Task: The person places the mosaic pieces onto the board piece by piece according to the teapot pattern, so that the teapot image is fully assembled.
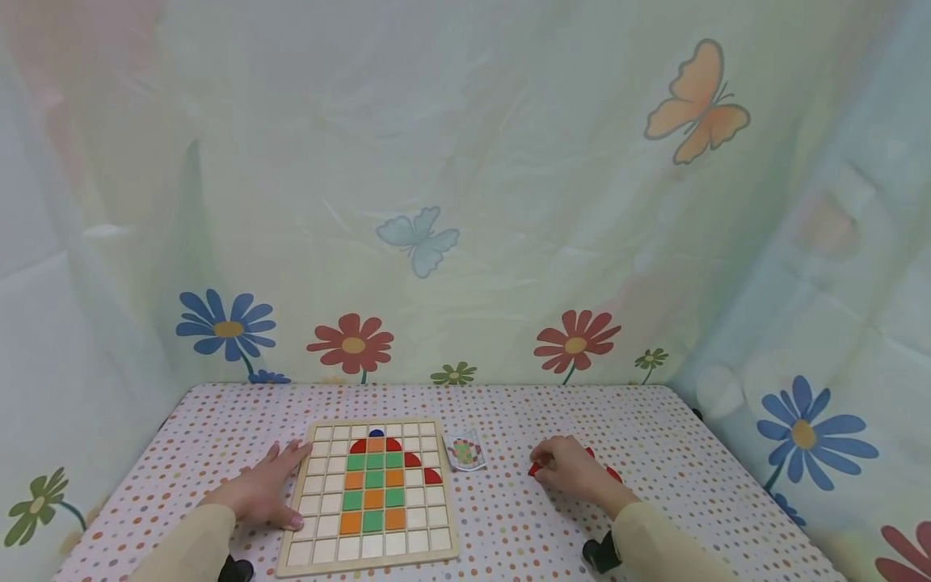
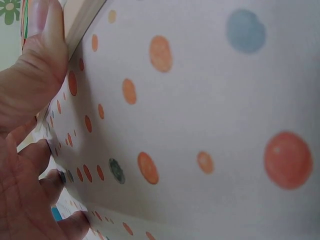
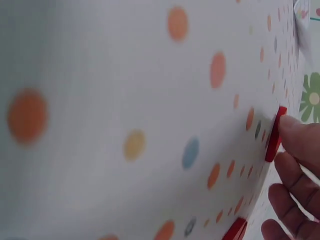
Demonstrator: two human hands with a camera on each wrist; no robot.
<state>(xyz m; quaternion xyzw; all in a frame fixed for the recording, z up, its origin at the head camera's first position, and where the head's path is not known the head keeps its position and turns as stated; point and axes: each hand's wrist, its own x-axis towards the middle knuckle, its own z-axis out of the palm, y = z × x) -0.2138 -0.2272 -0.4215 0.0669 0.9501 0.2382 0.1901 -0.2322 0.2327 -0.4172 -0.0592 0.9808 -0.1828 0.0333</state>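
Observation:
A wooden grid board (image 1: 418, 539) lies on the table, with green and orange squares stacked in a tower shape. A blue rounded piece (image 1: 376, 433) tops the tower, and red curved pieces (image 1: 432, 476) sit near its top and to its right. My left hand (image 1: 258, 489) rests at the board's left edge, fingers spread, the thumb touching the wooden frame (image 2: 82, 17). To the right of the board, my right hand (image 1: 570, 469) pinches a red piece (image 3: 275, 137) near the tabletop. The thumb partly covers that piece in the right wrist view.
A small printed card (image 1: 465, 451) lies against the board's upper right side. More red pieces (image 1: 613, 474) lie behind and beside my right hand, one of them a red piece (image 3: 236, 230) low in the right wrist view. A dotted cloth (image 1: 509, 541) covers the table.

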